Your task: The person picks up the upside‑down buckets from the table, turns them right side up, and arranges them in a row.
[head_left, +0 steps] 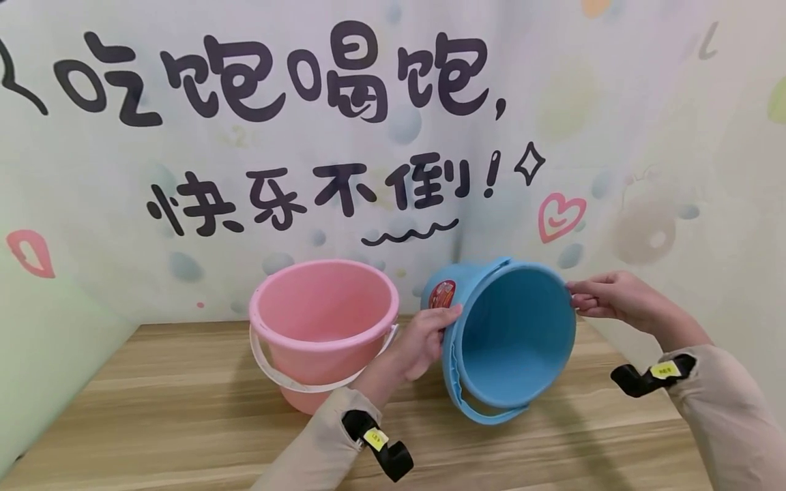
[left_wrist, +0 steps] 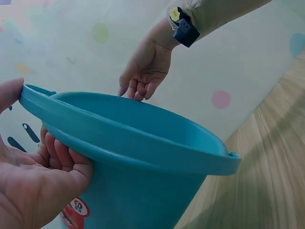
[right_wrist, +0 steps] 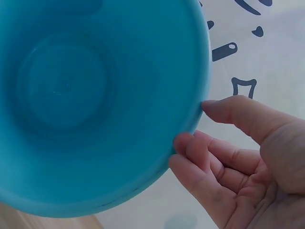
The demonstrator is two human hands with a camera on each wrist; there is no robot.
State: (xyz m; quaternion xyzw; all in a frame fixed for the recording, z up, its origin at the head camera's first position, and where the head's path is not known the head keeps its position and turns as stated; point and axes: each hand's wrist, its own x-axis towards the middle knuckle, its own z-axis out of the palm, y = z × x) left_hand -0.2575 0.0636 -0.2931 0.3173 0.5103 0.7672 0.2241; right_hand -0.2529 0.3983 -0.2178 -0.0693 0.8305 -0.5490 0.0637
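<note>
A blue bucket point(head_left: 518, 334) is tipped over at the right, its mouth facing the head camera and its inside bare. My left hand point(head_left: 425, 339) grips its left side. In the left wrist view, the left fingers point(left_wrist: 62, 151) curl beneath the rim, while the thumb is at the handle point(left_wrist: 138, 136), which lies along the rim. Across the mouth, my right hand point(head_left: 620, 303) holds the rim's right edge. The right wrist view has the thumb tip and curled fingers point(right_wrist: 190, 160) against that rim. A red sticker point(head_left: 442, 294) shows on the bucket's outer wall.
Left of the blue bucket, a pink bucket point(head_left: 325, 341) stands upright on the wood-grain table point(head_left: 159, 409), its white handle point(head_left: 288, 382) hanging down in front. Behind both rises a pale wall covering point(head_left: 319, 146) printed with large dark characters and coloured spots.
</note>
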